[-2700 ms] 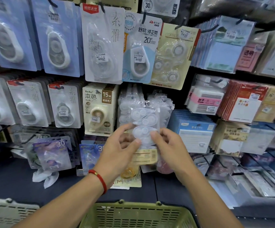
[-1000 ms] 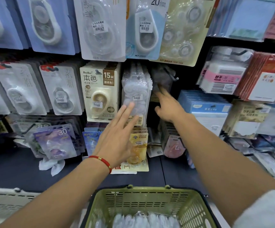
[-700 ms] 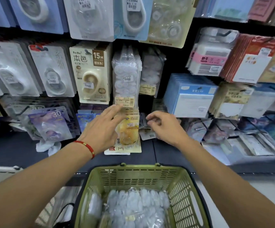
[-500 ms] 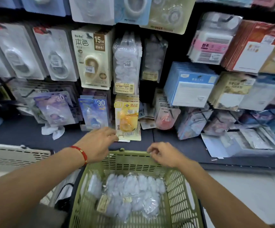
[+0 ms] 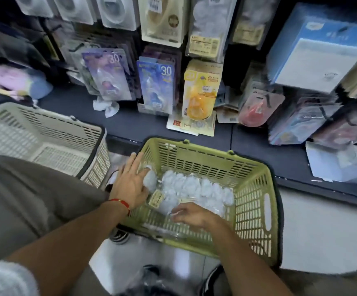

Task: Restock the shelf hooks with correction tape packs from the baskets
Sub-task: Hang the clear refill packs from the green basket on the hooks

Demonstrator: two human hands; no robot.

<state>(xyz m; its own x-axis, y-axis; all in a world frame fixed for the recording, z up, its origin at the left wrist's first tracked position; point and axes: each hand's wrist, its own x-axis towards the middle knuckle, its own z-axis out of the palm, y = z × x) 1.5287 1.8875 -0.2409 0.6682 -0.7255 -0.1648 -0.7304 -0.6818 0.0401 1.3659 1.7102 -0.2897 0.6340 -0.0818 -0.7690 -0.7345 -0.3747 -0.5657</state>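
While both hands reach down into the green basket, the step in hand looks like fetching the next correction tape pack for the hooks. The packs, clear bags of white tape units, lie heaped on the basket floor toward its far and left side. The left hand has its fingers spread and fairly straight, laid against the leftmost pack near the basket's left wall; it touches rather than grips. The right hand sits low over the near edge of the heap with fingers bent toward the plastic, but motion blur hides whether they have closed on a pack, so I cannot tell. A second, beige basket stands just left of the green one, and no packs show in the part in view. Above, matching clear packs hang on a hook beside a beige boxed tape.

The next move, I judge, calls for pinching 1 pack free of the slippery heap, finding its hang hole at the top, then lifting it to that hook and threading it on.
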